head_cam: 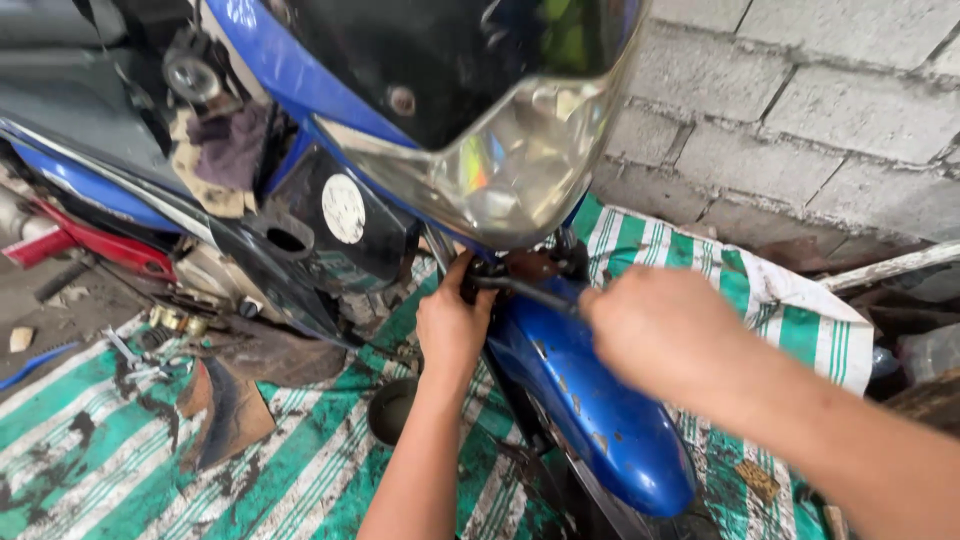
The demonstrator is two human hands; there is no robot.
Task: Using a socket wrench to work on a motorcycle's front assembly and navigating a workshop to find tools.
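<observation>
We look down at the front of a blue motorbike (400, 140), and both of our hands work under its headlight (520, 150), just above the blue fender (600, 410). Our right hand (665, 330) is clenched around a dark tool (525, 290), a thin bar. The long axis of the tool runs almost level, from the right hand toward the left and a little upward, and its far end meets a rusty fitting (530, 265) at the top of the fork. So the fitting lies to the left of the right grip, along the line of the tool.

Our left hand (452, 325) comes up from below and its fingers (462, 272) reach the same spot, touching the parts just beside the tool tip. We cannot tell if this hand grasps something or only presses there, because the fingertips are hidden behind the parts. The left hand is the nearer one to the fitting; the right hand stays at the other end of the tool.

We count two hands, one tool, one fender and one headlight. Under the bike lies one green and white striped tarp (130, 420) on the floor. On it we see a small dark bowl (390, 410) near the left forearm, and a few small metal parts (175, 320) well apart, at the left.
</observation>
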